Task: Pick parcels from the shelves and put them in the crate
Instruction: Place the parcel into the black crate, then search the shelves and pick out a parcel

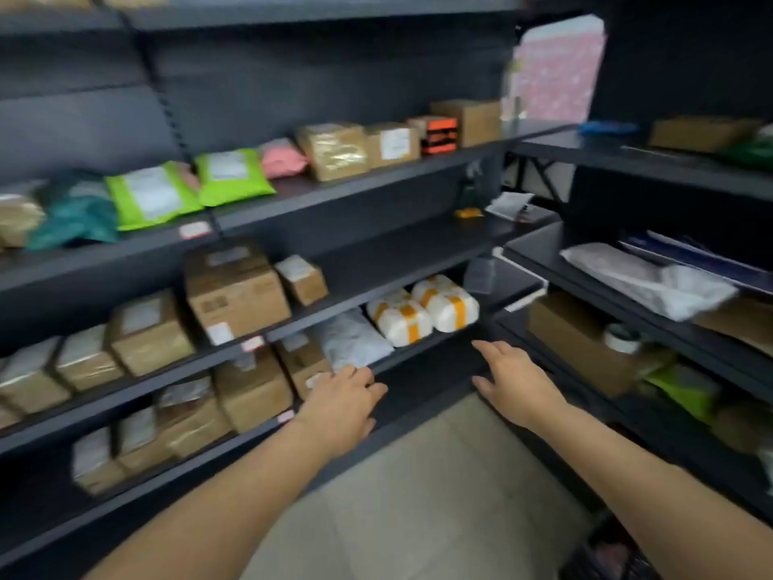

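Observation:
Dark shelves [376, 286] hold many parcels. Two white parcels with orange tape [422, 313] lie on a low shelf beside a white plastic mailer [355, 343]. My left hand [343, 406] is stretched out at that shelf's front edge, just below the white mailer, fingers apart and holding nothing. My right hand [514, 380] reaches forward to the right of it, below the taped parcels, also empty with fingers spread. Only a dark meshed corner [606, 554] shows at the bottom right; I cannot tell whether it is the crate.
Cardboard boxes [238, 295] fill the left shelves, with green mailers [188, 190] higher up. A second shelf unit [669, 328] on the right carries a white bag, a brown box and a tape roll. Pale tiled floor [418, 496] lies between them.

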`<state>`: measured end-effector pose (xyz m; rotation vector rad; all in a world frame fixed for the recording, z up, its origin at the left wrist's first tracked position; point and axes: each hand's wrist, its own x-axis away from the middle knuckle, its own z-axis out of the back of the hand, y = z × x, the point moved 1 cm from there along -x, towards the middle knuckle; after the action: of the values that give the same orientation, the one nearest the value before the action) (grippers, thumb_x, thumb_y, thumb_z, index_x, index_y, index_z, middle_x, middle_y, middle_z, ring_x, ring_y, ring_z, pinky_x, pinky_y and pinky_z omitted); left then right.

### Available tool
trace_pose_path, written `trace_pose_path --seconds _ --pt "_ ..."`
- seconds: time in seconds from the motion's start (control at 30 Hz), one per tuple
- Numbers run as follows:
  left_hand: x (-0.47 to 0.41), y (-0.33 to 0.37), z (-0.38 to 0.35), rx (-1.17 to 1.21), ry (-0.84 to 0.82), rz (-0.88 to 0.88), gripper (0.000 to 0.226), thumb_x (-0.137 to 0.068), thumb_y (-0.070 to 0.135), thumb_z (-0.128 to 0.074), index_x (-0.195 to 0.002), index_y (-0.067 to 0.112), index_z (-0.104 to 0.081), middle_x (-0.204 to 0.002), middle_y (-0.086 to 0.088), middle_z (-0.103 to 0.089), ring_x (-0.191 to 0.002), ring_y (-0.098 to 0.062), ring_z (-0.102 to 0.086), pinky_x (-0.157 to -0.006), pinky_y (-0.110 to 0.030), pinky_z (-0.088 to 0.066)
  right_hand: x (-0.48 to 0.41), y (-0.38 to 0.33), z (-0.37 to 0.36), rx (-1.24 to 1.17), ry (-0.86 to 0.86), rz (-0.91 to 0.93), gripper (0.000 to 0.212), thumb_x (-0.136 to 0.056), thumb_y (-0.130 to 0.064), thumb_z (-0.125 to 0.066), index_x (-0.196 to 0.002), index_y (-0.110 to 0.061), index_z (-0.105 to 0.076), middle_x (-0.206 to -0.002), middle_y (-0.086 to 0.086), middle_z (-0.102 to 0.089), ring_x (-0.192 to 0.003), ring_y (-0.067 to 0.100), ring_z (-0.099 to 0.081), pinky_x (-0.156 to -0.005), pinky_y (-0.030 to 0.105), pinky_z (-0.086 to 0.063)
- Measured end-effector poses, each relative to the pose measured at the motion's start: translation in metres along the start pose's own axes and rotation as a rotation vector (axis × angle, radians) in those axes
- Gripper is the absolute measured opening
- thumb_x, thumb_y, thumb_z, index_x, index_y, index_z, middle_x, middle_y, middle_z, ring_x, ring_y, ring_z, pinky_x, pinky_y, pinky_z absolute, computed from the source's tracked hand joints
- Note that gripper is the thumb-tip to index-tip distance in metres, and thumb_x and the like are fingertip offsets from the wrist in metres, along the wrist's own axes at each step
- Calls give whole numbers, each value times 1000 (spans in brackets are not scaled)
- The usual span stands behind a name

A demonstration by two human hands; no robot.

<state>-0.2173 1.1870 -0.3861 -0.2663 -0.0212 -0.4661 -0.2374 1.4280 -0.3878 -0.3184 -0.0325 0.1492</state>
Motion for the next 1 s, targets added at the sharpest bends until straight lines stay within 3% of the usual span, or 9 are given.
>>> trace_pose_path --seconds 0.23,0.4,0.67,0.83,1.0 --pt "205 -149 -2 -15 -26 359 45 -94 37 -47 -136 19 -44 -134 -5 -42 -121 -27 -38 -94 -41 -37 5 -251 -27 21 -45 342 58 -96 -27 -51 -147 -17 -27 -142 8 -41 -125 28 -43 -99 35 -38" --pt "322 -217 1 -30 -44 577 47 -94 40 -47 -137 21 -41 -134 -3 -43 -123 -25 -38 -96 -42 -39 25 -373 -36 77 -54 524 56 -95 -30 -51 -146 -19 -28 -140 5 -41 -127 25 -41 -99 35 -38" --pt "444 -271 -13 17 -91 873 48 -94 42 -46 -138 23 -40 -133 -2 -43 -123 -23 -39 -97 -38 -39 47 -509 -59 45 -89 752 50 -95 -34 -51 -140 -18 -36 -134 5 -50 -118 20 -51 -94 32 -46" --pt "481 -312 -25 -23 -95 997 36 -96 33 -42 -131 24 -46 -129 -1 -46 -118 -22 -41 -91 -36 -41 31 -566 -80 51 -133 880 54 -96 -33 -51 -144 -18 -32 -143 5 -41 -126 22 -45 -101 33 -42" --pt "496 -366 -27 -53 -114 1076 39 -95 34 -46 -133 25 -45 -131 2 -46 -122 -20 -41 -93 -35 -42 -4 -617 -101 55 -165 935 55 -95 -33 -51 -145 -20 -31 -145 4 -39 -128 24 -42 -102 35 -42"
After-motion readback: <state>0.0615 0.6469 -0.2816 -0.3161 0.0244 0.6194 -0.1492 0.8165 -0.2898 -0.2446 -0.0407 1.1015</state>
